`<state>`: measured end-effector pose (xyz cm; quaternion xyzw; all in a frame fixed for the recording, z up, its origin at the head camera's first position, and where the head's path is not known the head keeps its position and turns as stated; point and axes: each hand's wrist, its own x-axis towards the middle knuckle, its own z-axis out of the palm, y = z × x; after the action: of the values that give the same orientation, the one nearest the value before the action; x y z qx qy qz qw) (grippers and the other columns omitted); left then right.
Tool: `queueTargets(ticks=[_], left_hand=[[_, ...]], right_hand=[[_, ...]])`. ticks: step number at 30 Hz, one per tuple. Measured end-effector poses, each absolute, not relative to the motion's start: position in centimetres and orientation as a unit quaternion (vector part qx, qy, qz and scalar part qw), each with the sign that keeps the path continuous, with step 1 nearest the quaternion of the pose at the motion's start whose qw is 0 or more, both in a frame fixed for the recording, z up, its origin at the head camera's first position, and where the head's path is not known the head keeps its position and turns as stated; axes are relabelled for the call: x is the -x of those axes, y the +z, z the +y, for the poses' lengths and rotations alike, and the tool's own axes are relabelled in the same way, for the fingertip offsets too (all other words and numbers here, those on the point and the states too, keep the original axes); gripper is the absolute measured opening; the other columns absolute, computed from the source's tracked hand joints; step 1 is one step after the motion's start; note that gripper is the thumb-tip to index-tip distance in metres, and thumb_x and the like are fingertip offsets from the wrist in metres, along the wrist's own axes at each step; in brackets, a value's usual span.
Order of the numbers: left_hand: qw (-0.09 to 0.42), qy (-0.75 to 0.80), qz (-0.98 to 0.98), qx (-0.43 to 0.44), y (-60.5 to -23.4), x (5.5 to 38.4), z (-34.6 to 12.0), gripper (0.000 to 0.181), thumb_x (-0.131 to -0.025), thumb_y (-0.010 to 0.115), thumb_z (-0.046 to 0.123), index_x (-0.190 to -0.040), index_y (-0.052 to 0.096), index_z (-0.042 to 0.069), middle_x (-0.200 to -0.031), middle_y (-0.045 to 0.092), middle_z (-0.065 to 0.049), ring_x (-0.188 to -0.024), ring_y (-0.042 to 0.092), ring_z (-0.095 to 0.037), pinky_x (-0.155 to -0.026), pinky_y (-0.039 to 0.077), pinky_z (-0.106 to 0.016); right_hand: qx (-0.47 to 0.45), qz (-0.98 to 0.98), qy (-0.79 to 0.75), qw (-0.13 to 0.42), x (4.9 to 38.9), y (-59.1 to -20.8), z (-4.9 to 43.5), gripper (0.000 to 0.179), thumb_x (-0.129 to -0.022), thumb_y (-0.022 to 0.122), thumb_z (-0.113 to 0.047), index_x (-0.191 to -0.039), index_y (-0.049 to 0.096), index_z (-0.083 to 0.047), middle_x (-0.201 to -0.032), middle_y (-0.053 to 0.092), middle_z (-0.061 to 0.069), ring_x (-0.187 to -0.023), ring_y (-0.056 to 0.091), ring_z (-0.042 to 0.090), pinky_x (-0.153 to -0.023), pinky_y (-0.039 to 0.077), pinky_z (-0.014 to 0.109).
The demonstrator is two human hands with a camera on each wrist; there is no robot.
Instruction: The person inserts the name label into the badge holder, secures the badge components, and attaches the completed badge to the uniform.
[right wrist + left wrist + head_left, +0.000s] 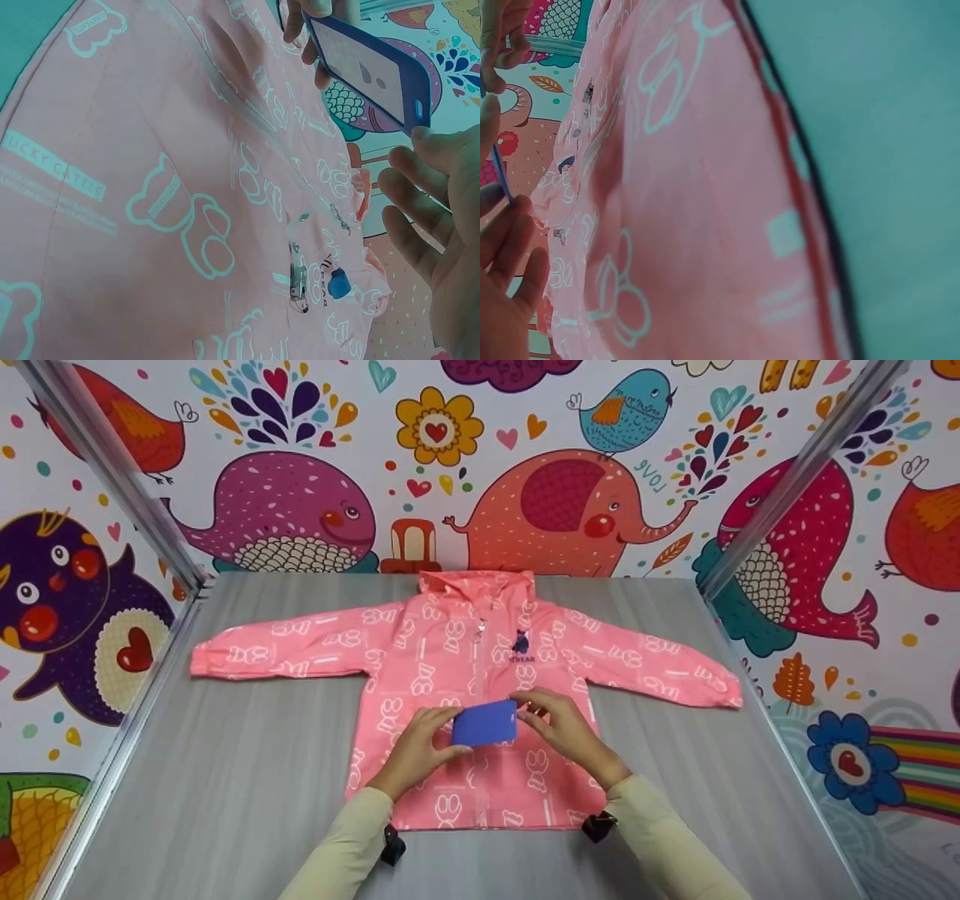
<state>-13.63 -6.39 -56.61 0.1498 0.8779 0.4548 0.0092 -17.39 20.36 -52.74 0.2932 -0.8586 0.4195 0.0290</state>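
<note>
A blue badge holder (485, 723) with a pale window (367, 64) and a small slot at one end is held up over a pink hooded jacket (420, 675). My left hand (424, 746) pinches its left edge between thumb and fingers. At the opposite end, my right hand (562, 727) pinches the upper corner beside the slot. In the left wrist view the badge holder (501, 174) shows only as a thin edge. The jacket lies front up with sleeves spread and its zipper (255, 112) done up. A metal clip (298, 283) sits on its chest near the dark bear print (339, 283).
The grey table (262, 772) extends around the jacket, its far edge against a wall (510, 420) printed with cartoon animals. Metal posts (112, 472) stand at both back corners. Black wrist devices (392, 846) hang below both forearms.
</note>
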Motion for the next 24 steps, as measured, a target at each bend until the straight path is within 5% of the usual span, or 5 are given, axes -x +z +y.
queueTargets(ticks=[8,16,20,24], left_hand=[[0.007,0.452,0.877,-0.16,-56.6,13.4,-6.4,0.071,-0.079,0.08,0.037,-0.141,0.055,0.013,-0.139,0.059,-0.009,-0.124,0.052,-0.028,-0.105,0.049,-0.05],[0.089,0.545,0.817,-0.165,-57.0,13.4,-6.5,0.064,-0.086,0.072,0.037,-0.143,0.053,0.016,-0.14,0.057,-0.012,-0.125,0.053,-0.031,-0.106,0.046,-0.05],[0.141,0.607,0.763,-0.17,-57.0,13.5,-6.7,0.053,-0.091,0.069,0.03,-0.141,0.056,0.02,-0.134,0.061,-0.015,-0.117,0.061,-0.033,-0.099,0.052,-0.041],[0.175,0.649,0.716,-0.188,-57.2,13.5,-6.8,0.044,-0.095,0.065,0.015,-0.138,0.059,0.012,-0.133,0.063,-0.019,-0.116,0.064,-0.037,-0.093,0.056,-0.027]], right_hand=[[-0.305,-0.855,0.414,0.065,17.4,-52.6,20.2,0.024,-0.093,0.066,-0.01,-0.117,0.071,-0.008,-0.104,0.074,0.006,-0.086,0.069,0.017,-0.074,0.058,0.027],[-0.308,-0.852,0.416,0.074,17.6,-52.1,20.5,0.021,-0.091,0.069,-0.017,-0.11,0.075,-0.012,-0.101,0.075,0.001,-0.085,0.069,0.012,-0.074,0.058,0.024],[-0.32,-0.837,0.435,0.082,17.7,-51.6,20.6,0.018,-0.089,0.071,-0.016,-0.105,0.076,-0.011,-0.097,0.076,0.0,-0.086,0.069,0.012,-0.073,0.057,0.023],[-0.344,-0.814,0.458,0.096,17.7,-51.3,20.5,0.013,-0.086,0.073,-0.011,-0.098,0.077,-0.012,-0.091,0.076,0.002,-0.082,0.07,0.015,-0.071,0.057,0.022]])
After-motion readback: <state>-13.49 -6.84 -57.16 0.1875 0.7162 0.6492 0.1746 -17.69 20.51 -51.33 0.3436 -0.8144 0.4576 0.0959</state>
